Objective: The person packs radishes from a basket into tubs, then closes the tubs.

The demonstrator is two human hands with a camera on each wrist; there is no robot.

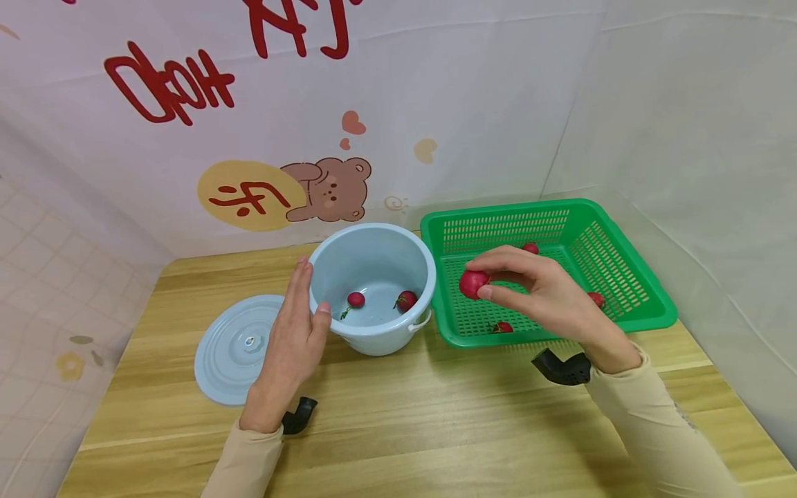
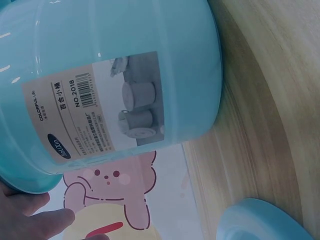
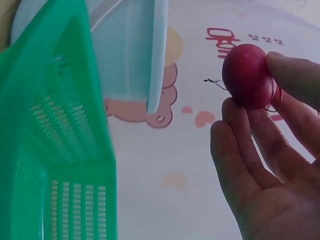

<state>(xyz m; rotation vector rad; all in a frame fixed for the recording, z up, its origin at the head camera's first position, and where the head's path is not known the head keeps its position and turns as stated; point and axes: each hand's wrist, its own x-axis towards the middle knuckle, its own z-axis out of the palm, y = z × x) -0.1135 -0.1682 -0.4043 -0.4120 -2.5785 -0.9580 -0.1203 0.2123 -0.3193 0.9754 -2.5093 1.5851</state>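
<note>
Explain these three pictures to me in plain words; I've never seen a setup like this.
There's no machine here, just a person's two bare hands. The wide picture comes from a camera worn on the head, looking forward and down. The other two come from cameras on the left and right wrists.

On the wooden table stand a pale blue bucket and a green basket. The bucket's lid lies to the left. A few small red, radish-like vegetables sit inside both containers.

The fingers of the right hand pinch another red vegetable. The left hand is at the bucket's rim, fingers extended.
</note>
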